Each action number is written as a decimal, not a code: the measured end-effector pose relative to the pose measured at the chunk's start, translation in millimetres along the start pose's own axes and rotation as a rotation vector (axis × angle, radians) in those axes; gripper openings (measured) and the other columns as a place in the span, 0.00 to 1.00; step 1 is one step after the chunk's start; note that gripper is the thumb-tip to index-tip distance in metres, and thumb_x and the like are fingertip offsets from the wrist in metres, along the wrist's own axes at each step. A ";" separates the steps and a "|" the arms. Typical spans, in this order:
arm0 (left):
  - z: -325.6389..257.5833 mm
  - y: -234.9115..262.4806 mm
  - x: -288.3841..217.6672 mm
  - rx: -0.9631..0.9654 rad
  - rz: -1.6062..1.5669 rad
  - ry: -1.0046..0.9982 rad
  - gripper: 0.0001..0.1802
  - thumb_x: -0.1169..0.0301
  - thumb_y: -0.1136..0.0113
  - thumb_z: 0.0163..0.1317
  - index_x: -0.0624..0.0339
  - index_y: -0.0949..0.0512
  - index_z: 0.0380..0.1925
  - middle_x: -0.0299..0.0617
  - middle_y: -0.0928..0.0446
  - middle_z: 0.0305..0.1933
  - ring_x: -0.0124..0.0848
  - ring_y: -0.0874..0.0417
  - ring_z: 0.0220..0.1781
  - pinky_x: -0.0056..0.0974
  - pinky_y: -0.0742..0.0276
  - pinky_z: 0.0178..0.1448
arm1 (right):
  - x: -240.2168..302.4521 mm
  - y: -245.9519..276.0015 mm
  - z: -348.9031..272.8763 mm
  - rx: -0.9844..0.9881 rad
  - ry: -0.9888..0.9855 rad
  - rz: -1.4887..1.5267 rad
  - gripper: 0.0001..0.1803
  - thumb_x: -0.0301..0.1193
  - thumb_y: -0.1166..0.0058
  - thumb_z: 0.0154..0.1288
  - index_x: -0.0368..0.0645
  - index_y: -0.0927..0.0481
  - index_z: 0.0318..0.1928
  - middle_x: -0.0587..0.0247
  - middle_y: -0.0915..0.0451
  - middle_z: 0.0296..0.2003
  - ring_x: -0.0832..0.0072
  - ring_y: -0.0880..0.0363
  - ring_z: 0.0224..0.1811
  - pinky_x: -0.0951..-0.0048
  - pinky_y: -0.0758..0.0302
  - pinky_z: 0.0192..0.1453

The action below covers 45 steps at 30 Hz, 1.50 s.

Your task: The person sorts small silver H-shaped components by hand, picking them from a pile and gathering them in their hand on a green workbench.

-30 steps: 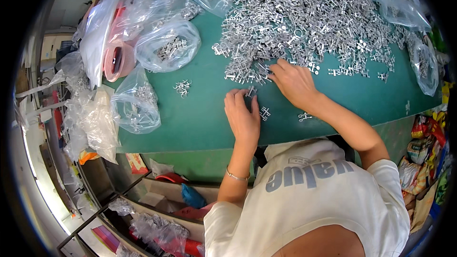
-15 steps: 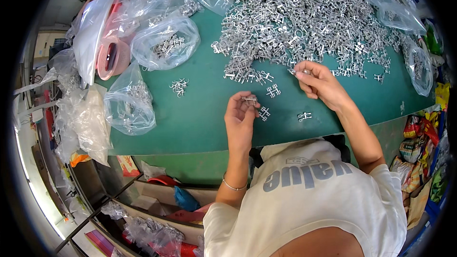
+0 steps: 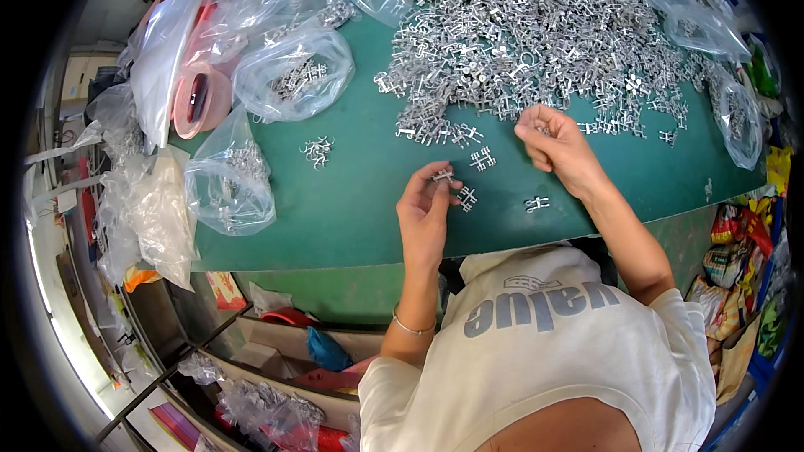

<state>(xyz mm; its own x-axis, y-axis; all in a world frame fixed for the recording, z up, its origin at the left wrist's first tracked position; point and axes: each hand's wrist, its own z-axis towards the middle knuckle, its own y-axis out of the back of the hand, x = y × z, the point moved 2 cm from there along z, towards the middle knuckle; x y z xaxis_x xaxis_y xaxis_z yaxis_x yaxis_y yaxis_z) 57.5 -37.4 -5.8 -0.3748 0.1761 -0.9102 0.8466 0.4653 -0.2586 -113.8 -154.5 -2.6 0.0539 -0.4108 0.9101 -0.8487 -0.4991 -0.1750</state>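
Observation:
Small silvery metal pieces lie in a big heap [image 3: 536,33] across the far side of the green table [image 3: 352,209]. My left hand [image 3: 425,211] is closed, with a small metal piece [image 3: 443,176] between its thumb and fingers. Just right of those fingers lies a little cluster of metal pieces [image 3: 466,197], and another cluster [image 3: 481,159] is farther up. My right hand [image 3: 559,147] is at the heap's near edge, fingers bent together around a small metal piece [image 3: 543,130], mostly hidden. Below it a few joined pieces [image 3: 537,204] lie apart on the table.
Clear plastic bags of metal parts [image 3: 293,75] [image 3: 230,176] stand at the left, near a pink basket [image 3: 203,105]. Curved metal bits [image 3: 316,151] lie beside them. Another bag [image 3: 734,117] sits at the right edge. An open drawer [image 3: 285,351] is below the table.
My right hand has drawn in slightly, and its metal piece shows less between the fingers. My left hand stays almost in place, its piece turned a little.

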 end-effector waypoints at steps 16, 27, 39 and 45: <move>31.2 0.7 -23.4 -0.101 0.911 -0.412 0.11 0.79 0.43 0.53 0.62 0.27 0.38 0.42 0.37 0.25 0.33 0.35 0.24 0.35 0.36 0.28 | 16.2 6.8 12.1 -0.395 0.504 -0.859 0.07 0.27 0.40 0.49 0.40 0.25 0.28 0.62 0.28 0.22 0.69 0.29 0.19 0.69 0.33 0.24; 44.5 -18.9 -34.9 -0.031 1.014 -0.526 0.13 0.76 0.41 0.52 0.63 0.27 0.38 0.49 0.27 0.30 0.43 0.26 0.27 0.41 0.31 0.32 | 15.3 16.2 8.0 -0.342 0.599 -0.881 0.07 0.29 0.45 0.54 0.43 0.28 0.32 0.65 0.30 0.28 0.75 0.32 0.21 0.73 0.36 0.20; 89.0 -24.3 -30.4 -0.039 1.285 -0.556 0.15 0.71 0.37 0.49 0.63 0.26 0.38 0.48 0.27 0.35 0.45 0.26 0.32 0.43 0.30 0.37 | 4.5 -13.0 12.1 -0.328 0.588 -1.199 0.13 0.36 0.41 0.51 0.42 0.23 0.34 0.60 0.25 0.25 0.61 0.23 0.27 0.61 0.28 0.28; 66.8 -26.0 -27.3 -0.038 1.107 -0.633 0.13 0.67 0.36 0.49 0.62 0.25 0.32 0.46 0.25 0.30 0.45 0.23 0.30 0.42 0.29 0.32 | 6.4 8.0 4.0 -0.046 0.199 -0.444 0.08 0.32 0.45 0.56 0.42 0.23 0.35 0.66 0.25 0.26 0.71 0.27 0.22 0.74 0.32 0.22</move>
<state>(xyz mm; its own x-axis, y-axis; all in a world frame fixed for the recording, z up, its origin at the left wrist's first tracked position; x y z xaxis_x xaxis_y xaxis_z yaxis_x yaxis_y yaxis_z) 71.0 -112.2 4.2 0.7751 0.0466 -0.6301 0.5749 0.3617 0.7340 -118.1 -164.1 0.4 0.3181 -0.0101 0.9480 -0.7894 -0.5566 0.2589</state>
